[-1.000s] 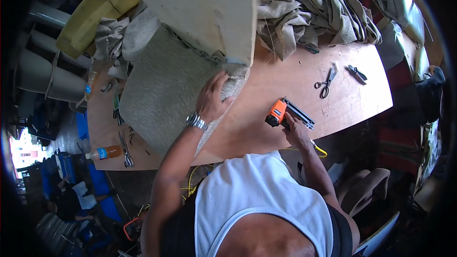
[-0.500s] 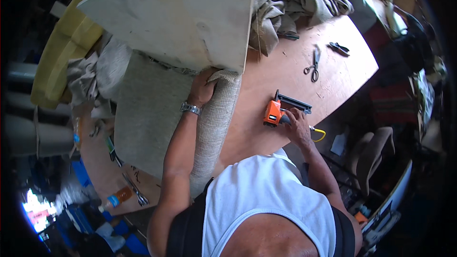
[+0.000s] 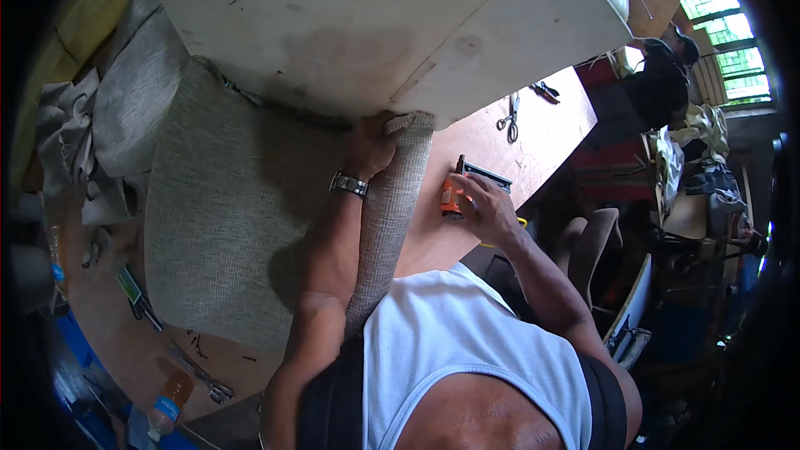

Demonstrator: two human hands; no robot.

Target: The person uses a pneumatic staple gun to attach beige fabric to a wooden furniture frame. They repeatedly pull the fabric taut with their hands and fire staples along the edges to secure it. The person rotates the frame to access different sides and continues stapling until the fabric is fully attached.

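Observation:
A chair-like piece wrapped in grey-beige woven fabric [image 3: 221, 200] lies on the table, with a large pale board [image 3: 350, 25] rising from its far side. My left hand [image 3: 372, 148] is closed on the loose fabric edge where the rolled side [image 3: 397, 192] meets the board; its fingertips are partly hidden. To the right, an orange and black staple gun [image 3: 448, 202] rests on the table. Over it hovers my right hand [image 3: 492, 215], fingers apart and partly covering the gun. A yellow air hose [image 3: 522, 222] shows behind this hand.
Scissors [image 3: 512, 119] and black-handled pliers [image 3: 546, 92] lie toward the table's far right. At the near left are another pair of shears [image 3: 208, 379], an orange drink bottle [image 3: 171, 400] and scattered small bits. A person in dark clothing [image 3: 658, 75] stands beyond the table.
The view has shifted, and the board now hides the bundled cloth at the back. My right hand has loosened from the staple gun's handle. My left hand keeps hold of the fabric edge.

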